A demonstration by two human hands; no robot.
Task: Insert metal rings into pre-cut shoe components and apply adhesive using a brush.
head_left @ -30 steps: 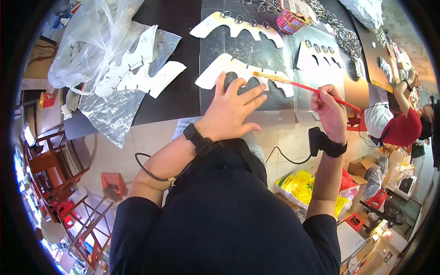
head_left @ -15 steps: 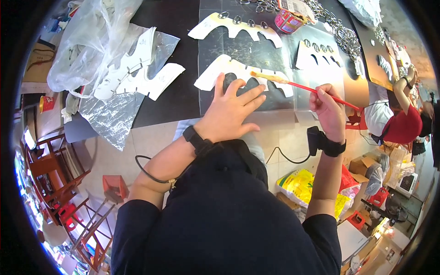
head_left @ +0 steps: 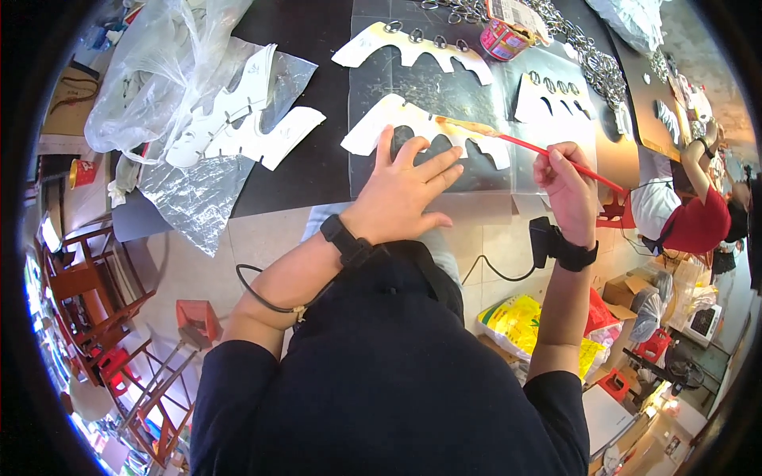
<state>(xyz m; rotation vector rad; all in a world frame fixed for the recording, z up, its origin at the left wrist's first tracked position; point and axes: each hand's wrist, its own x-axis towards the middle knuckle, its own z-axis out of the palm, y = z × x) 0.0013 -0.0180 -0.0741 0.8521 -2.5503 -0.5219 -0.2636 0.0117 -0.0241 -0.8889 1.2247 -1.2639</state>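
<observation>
My left hand [head_left: 409, 190] lies flat with its fingers spread, the fingertips on a white scalloped piece [head_left: 373, 123] that rests on a clear plastic sheet [head_left: 492, 181]. Pinched in my right hand [head_left: 567, 186] is a brush [head_left: 528, 143] with a thin red handle. Its pale bristles touch the far edge of that piece, near the middle. Beyond it lies a similar white piece [head_left: 361, 47] with several metal rings along its far edge. Another ringed white piece [head_left: 528, 105] sits to the right.
A red tub [head_left: 502, 41] stands at the back beside heaped metal chain [head_left: 599, 67]. Loose white pieces [head_left: 294, 135] lie left, by a clear plastic bag [head_left: 131, 111]. At far right a person in a red top [head_left: 698, 218] works at the table.
The brush tip has shifted slightly left and toward the far edge of the white piece. My left hand stays in place on it. The whole view has moved a little.
</observation>
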